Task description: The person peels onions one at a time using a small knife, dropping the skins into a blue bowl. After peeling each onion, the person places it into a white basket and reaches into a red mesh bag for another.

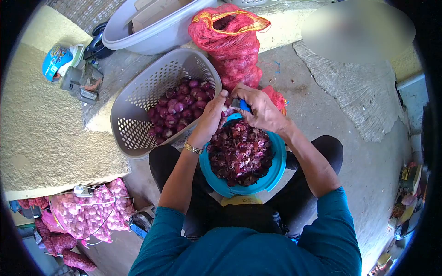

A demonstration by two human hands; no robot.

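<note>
My left hand, a watch at its wrist, is closed round a red onion that shows only partly between thumb and fingers. Against it my right hand grips a small knife with a blue handle; its blade is mostly hidden. Both hands are above the far rim of a teal basin between my knees. Dark red onion skins and peelings fill the basin. To the left, a grey perforated basket holds many red onions.
A red mesh sack full of onions stands ahead, near a large grey tub. Mesh bags of garlic-like bulbs hang at lower left. A blue helmet-like object rests on the left ledge. Flattened sacking lies on the right floor.
</note>
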